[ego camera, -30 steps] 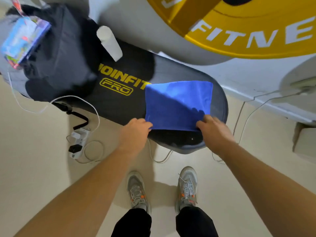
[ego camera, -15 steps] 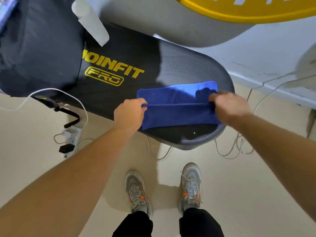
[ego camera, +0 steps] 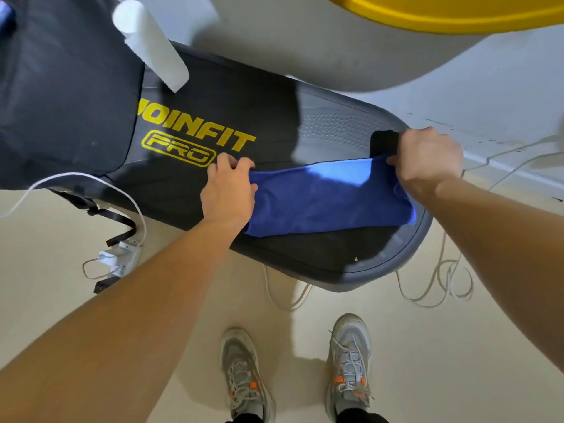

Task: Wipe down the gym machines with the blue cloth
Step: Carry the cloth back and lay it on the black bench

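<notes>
The blue cloth [ego camera: 326,196] lies folded in half on the near right end of a black gym machine platform [ego camera: 244,117] with yellow "JOINFIT PRO" lettering. My left hand [ego camera: 229,190] pinches the cloth's left end. My right hand [ego camera: 427,160] grips its right end near the platform's grey rounded rim. The cloth is stretched flat between both hands.
A white paper roll [ego camera: 149,44] and a dark garment [ego camera: 61,87] lie on the platform's left part. A yellow weight plate [ego camera: 457,13] hangs above at the top right. White cables [ego camera: 439,276] and a power strip [ego camera: 122,261] lie on the beige floor by my shoes [ego camera: 348,361].
Both hands lifted the cloth's near edge and carried it away from me, folding the cloth in half. The fold is now complete and the hands sit farther up the platform.
</notes>
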Demonstrator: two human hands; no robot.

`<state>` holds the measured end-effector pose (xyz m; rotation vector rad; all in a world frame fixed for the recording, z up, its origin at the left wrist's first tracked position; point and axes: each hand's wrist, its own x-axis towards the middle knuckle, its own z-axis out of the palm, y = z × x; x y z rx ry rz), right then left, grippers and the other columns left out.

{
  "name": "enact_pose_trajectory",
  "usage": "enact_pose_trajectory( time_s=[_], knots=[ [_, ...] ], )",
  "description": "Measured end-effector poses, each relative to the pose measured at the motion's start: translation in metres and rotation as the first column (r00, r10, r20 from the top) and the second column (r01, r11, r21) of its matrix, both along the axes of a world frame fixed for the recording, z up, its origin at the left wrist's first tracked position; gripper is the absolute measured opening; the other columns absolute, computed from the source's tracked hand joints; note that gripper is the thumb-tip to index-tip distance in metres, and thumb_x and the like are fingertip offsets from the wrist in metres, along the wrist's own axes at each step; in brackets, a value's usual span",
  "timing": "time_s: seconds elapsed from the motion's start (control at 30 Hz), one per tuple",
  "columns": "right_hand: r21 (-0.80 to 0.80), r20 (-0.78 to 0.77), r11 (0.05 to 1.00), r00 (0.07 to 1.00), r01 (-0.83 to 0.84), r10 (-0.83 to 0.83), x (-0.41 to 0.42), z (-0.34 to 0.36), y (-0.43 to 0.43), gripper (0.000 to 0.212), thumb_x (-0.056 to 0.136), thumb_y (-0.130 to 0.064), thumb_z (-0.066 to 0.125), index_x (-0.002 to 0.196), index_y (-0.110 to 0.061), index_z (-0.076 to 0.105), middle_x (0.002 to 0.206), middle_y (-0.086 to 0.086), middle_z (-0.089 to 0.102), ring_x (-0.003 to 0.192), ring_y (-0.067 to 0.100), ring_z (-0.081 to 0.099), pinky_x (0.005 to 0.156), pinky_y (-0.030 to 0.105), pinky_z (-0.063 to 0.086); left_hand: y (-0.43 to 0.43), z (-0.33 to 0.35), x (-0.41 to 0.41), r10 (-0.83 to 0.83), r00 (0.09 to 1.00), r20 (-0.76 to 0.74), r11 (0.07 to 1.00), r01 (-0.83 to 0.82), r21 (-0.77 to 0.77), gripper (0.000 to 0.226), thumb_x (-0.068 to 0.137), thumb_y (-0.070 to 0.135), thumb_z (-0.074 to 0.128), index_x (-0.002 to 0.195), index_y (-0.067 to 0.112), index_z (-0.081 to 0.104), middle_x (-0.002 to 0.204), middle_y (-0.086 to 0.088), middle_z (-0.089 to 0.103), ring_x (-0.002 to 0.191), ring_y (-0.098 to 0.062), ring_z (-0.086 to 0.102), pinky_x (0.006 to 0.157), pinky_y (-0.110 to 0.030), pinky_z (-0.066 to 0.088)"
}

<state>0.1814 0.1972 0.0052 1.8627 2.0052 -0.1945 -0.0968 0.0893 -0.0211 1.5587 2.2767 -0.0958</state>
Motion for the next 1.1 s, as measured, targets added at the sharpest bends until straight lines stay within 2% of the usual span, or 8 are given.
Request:
enact_pose_trajectory(
  time_s=[0.13,0.27,0.43,0.53,0.67,0.9,0.97,1.1],
  knots=[
    [0.017,-0.152,0.993,0.982,0.117,-0.113,-0.004,0.006,-0.002,0.03,0.084,0.006,0.051,0.113,0.002,0.059,0.108,0.031,0.061,0.099,0.05,0.06,0.077,0.048,0.05,0.003,0.001,-0.004,0.013,0.998,0.065,1.0,-0.012,-0.013,0.025,0.091,0.027,0.067,0.114,0.023,0.058,0.123,-0.004,0.05,0.113,-0.022,0.051,0.082,-0.035,0.05],
    [0.101,-0.29,0.992,0.956,0.079,-0.047,-0.031,0.01,-0.058,0.039,0.087,-0.007,0.051,0.125,-0.007,0.055,0.12,0.02,0.054,0.11,0.042,0.051,0.081,0.047,0.048,-0.004,0.013,-0.009,0.063,0.978,0.199,0.996,-0.048,-0.075,0.026,0.09,0.021,0.068,0.113,0.023,0.055,0.11,-0.001,0.061,0.102,-0.021,0.06,0.078,-0.032,0.049],
    [-0.153,-0.509,0.977,0.859,-0.148,0.05,-0.09,-0.002,-0.144,0.029,0.094,-0.027,0.053,0.122,-0.02,0.059,0.12,0.005,0.055,0.108,0.029,0.053,0.082,0.042,0.05,-0.001,0.016,-0.015,-0.066,0.986,0.151,0.996,0.074,-0.051,0.047,0.097,0.035,0.056,0.141,0.032,0.039,0.128,-0.005,0.049,0.115,-0.026,0.052,0.087,-0.042,0.05],
    [-0.062,-0.525,0.971,0.835,-0.233,0.166,-0.131,-0.016,-0.165,0.038,0.084,-0.04,0.063,0.116,-0.019,0.06,0.111,0.005,0.055,0.099,0.029,0.054,0.077,0.041,0.048,0.01,0.005,-0.021,-0.086,0.988,0.128,0.995,0.091,-0.033,0.05,0.096,0.029,0.058,0.142,0.035,0.039,0.129,-0.006,0.046,0.117,-0.027,0.048,0.087,-0.043,0.048],
    [-0.012,-0.454,0.985,0.879,-0.171,0.147,-0.163,-0.034,-0.172,0.049,0.08,-0.057,0.068,0.111,-0.022,0.055,0.106,0.004,0.051,0.096,0.025,0.049,0.08,0.041,0.044,0.015,-0.007,-0.02,-0.209,0.977,0.034,0.978,0.209,-0.014,0.03,0.092,0.025,0.062,0.121,0.026,0.053,0.128,-0.004,0.043,0.117,-0.025,0.045,0.083,-0.038,0.047],
    [-0.004,-0.441,0.96,0.862,-0.281,0.251,-0.153,-0.028,-0.172,0.029,0.09,-0.022,0.063,0.118,-0.022,0.055,0.112,0.005,0.052,0.102,0.028,0.048,0.085,0.041,0.042,0.007,-0.005,-0.019,-0.306,0.952,0.001,0.951,0.305,-0.04,0.032,0.095,0.024,0.057,0.124,0.01,0.055,0.127,-0.009,0.048,0.117,-0.026,0.047,0.086,-0.039,0.047],
    [-0.014,-0.434,0.951,0.859,-0.308,0.272,-0.138,-0.019,-0.178,0.027,0.084,-0.017,0.068,0.11,-0.02,0.058,0.104,0.003,0.056,0.096,0.027,0.051,0.081,0.04,0.043,-0.005,0.003,-0.017,-0.238,0.964,0.12,0.968,0.246,-0.057,0.025,0.094,0.023,0.057,0.116,0.011,0.057,0.115,-0.009,0.056,0.107,-0.027,0.055,0.082,-0.038,0.046],
    [-0.147,-0.434,0.921,0.86,-0.361,0.268,-0.106,0.007,-0.207,0.031,0.066,-0.005,0.076,0.086,-0.02,0.058,0.076,-0.002,0.057,0.067,0.024,0.054,0.063,0.033,0.038,-0.055,0.026,-0.012,0.155,0.908,0.39,0.975,-0.077,-0.21,0.016,0.078,0.013,0.069,0.089,0.018,0.059,0.085,-0.001,0.066,0.08,-0.022,0.062,0.067,-0.029,0.045]
  ],
)
